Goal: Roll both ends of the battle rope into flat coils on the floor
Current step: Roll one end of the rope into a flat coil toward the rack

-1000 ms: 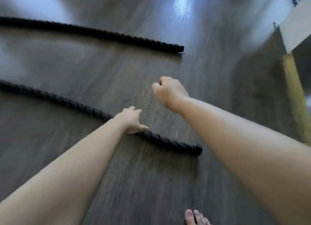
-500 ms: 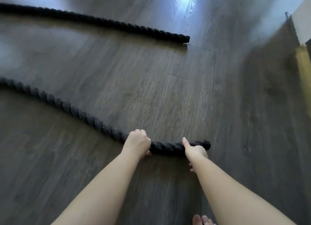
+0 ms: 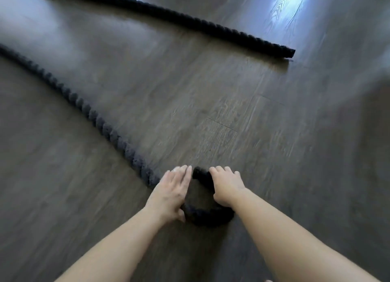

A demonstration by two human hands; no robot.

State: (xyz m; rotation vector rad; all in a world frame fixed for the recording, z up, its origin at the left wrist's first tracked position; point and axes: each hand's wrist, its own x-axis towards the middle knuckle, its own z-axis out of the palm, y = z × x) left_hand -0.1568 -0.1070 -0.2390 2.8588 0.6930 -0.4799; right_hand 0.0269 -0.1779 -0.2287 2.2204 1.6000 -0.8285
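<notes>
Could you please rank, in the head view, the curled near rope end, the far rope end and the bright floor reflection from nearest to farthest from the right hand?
From the right hand:
1. Curled near rope end, directly under and beside the hand, between both hands.
2. Far rope end, lying straight, up and to the right.
3. Bright floor reflection, beyond that end, at the top right.

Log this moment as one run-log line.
near rope end: first curl | left hand: flat on it | right hand: gripping | far rope end: straight

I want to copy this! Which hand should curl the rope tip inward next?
Probably the right hand: its fingers curl over the bent tip of the thick black braided rope. The left hand lies flat, bracing the curve's outer side.
</notes>
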